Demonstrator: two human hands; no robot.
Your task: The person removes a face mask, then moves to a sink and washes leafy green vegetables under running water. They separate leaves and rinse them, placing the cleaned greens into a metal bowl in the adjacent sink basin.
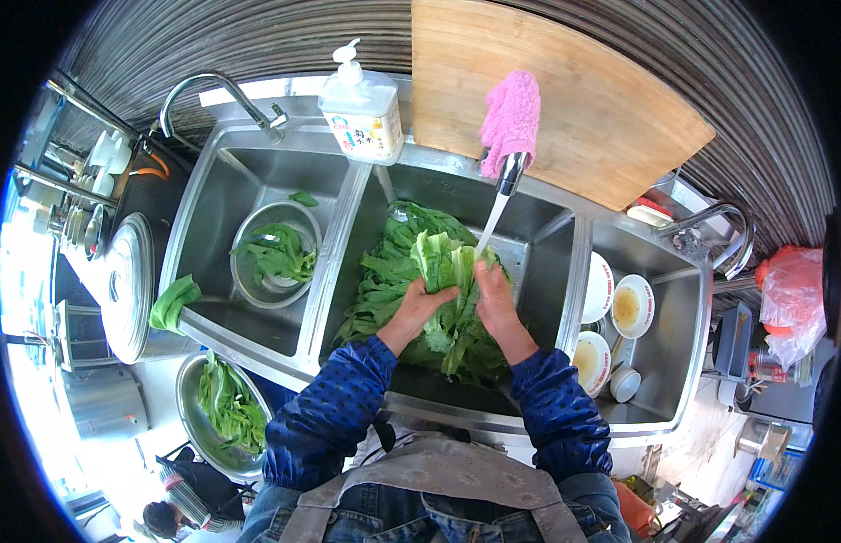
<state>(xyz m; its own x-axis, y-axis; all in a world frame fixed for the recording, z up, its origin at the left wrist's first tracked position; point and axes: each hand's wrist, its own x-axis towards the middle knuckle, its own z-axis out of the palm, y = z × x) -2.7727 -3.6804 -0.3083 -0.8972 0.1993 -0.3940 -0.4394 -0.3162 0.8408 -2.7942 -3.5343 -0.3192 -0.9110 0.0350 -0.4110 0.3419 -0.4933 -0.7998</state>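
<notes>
Over the middle sink basin, both my hands hold a bunch of leafy greens by its pale stem ends. My left hand grips it from the left, thumb across the stems. My right hand closes on its right side, where water runs down from the faucet. A pink cloth is draped over that faucet. More loose greens lie under and left of the bunch in the basin. The leaves hide parts of my fingers.
In the left basin a metal bowl holds leaves; a green cloth hangs on its edge. Bowls fill part of the right basin. A pump bottle and cutting board stand behind. Lower left are a basin of greens and a person.
</notes>
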